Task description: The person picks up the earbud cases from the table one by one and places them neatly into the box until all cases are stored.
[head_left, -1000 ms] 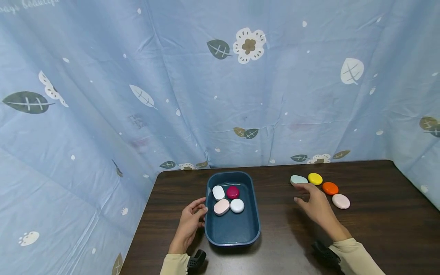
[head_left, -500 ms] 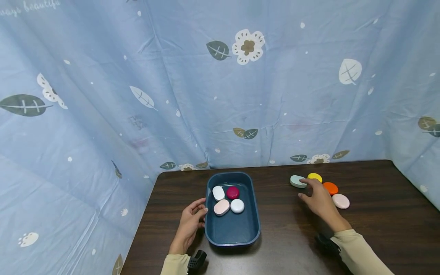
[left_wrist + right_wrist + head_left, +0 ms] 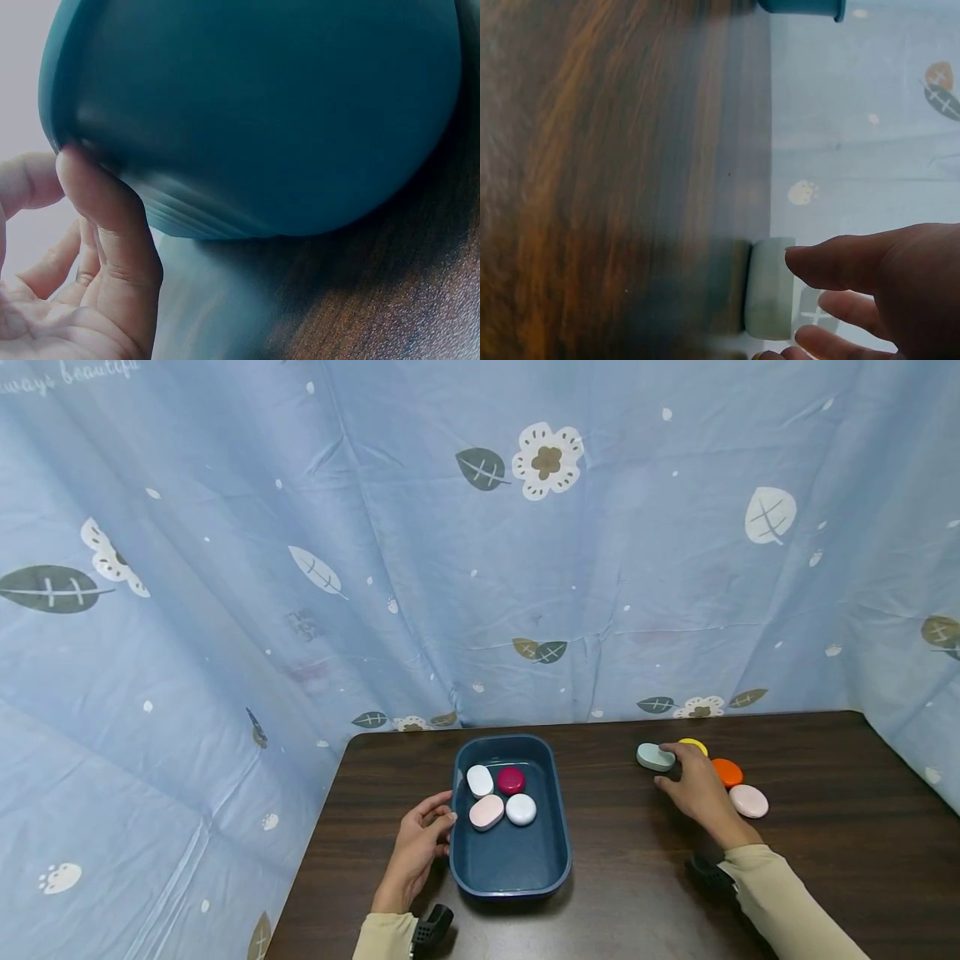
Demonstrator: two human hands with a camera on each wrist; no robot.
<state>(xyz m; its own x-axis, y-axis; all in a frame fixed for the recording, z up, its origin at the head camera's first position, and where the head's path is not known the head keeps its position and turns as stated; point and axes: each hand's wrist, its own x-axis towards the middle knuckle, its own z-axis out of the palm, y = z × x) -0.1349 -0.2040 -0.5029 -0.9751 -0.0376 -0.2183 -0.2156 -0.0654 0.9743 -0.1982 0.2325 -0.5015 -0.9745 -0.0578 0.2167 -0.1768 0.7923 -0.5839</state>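
From the head view, the right hand (image 3: 697, 789) is reaching onto the pale green pebble (image 3: 655, 757), lying right of the blue tub (image 3: 510, 881) on the table (image 3: 825, 860); fingers are curling over it, not yet clamped. It looks smooth, hard and slippery, best pinched across its edges.

At the left wrist, the left hand (image 3: 82, 277) is resting relaxed against the tub.

At the right wrist, fingertips (image 3: 802, 262) are touching the pebble.

Person is wearing long pale beige sleeves, left sleeve (image 3: 384, 935) and right sleeve (image 3: 787, 906), both reaching the wrists. Small black ribbed camera unit is sitting at each wrist: left one (image 3: 429, 927), right one (image 3: 705, 874). Left hand (image 3: 420, 847) and right hand (image 3: 697, 789) are showing bare, no gloves or rings.
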